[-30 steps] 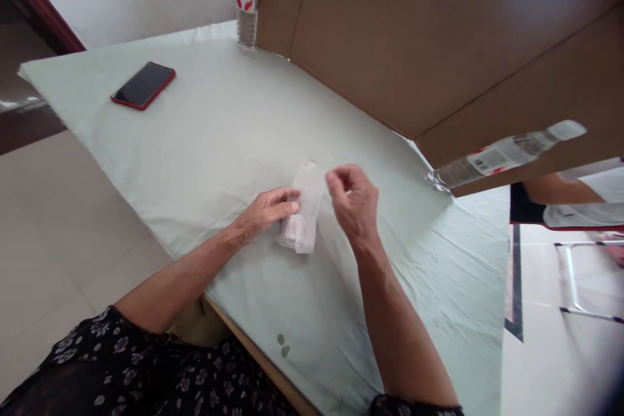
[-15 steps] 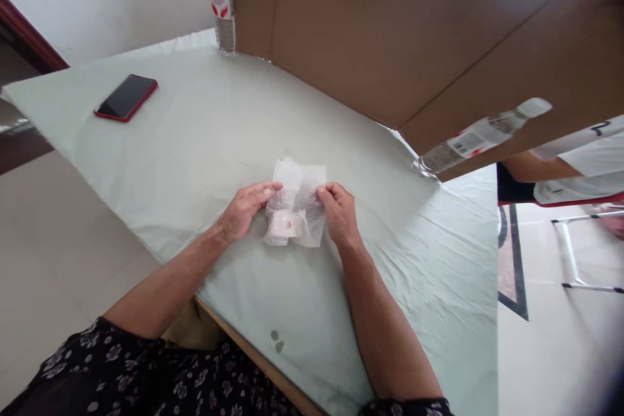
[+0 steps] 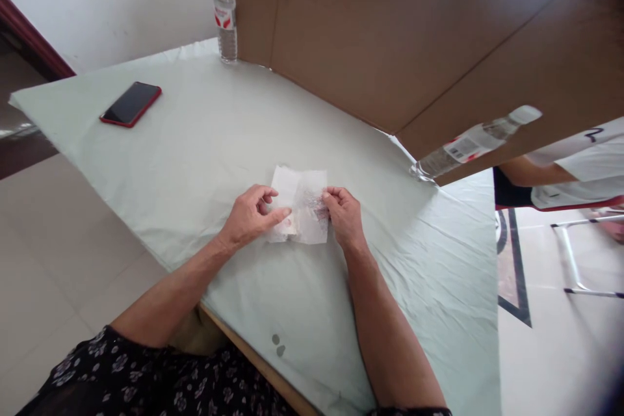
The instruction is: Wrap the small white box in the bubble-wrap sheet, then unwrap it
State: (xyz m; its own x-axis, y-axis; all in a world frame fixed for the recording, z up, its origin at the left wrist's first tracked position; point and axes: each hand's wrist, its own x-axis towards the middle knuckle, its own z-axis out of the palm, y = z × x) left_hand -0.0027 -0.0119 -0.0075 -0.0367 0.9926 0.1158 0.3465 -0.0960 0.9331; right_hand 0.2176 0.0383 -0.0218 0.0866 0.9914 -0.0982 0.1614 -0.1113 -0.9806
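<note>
A translucent bubble wrap sheet [image 3: 312, 227] lies spread on the cloth in front of me. On its lower left part rests a small pale object with a reddish mark [image 3: 288, 223], whose kind I cannot make out. My left hand [image 3: 251, 216] is at the left side, its thumb stretched over the pale object and its fingers apart from the thumb. At the right edge, my right hand [image 3: 344, 213] pinches the bubble wrap between thumb and forefinger.
A pale green cloth [image 3: 195, 143] covers the table. A phone in a red case [image 3: 131, 104] lies at the back left. Two water bottles, one left [image 3: 225, 16] and one right [image 3: 475, 143], stand by a brown cardboard panel [image 3: 341, 32]. Beyond it, at right, a person's arm [image 3: 541, 172] shows.
My left hand has moved from the wrap's upper left edge onto the pale object, its thumb now over it. My right hand keeps its pinch. The view has shifted slightly.
</note>
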